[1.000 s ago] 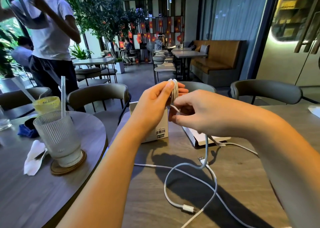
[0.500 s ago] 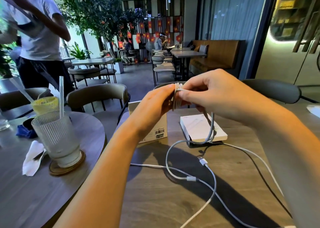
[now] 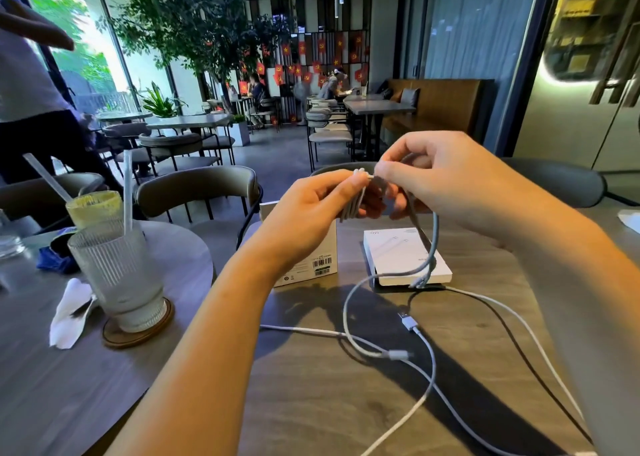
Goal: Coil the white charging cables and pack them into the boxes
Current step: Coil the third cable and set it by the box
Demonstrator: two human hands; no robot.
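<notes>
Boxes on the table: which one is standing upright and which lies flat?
The white box with the barcode label, behind the left hand, stands upright. The other white box, under the hanging cable, lies flat.

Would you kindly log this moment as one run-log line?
step: coiling | left hand: holds coil | right hand: pinches cable, winding | boxes: on table, nothing packed | spare cable: loose

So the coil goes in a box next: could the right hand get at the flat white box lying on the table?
Probably not yet: the right hand pinches the white cable, which hangs across the flat white box; nothing else blocks it.
</notes>
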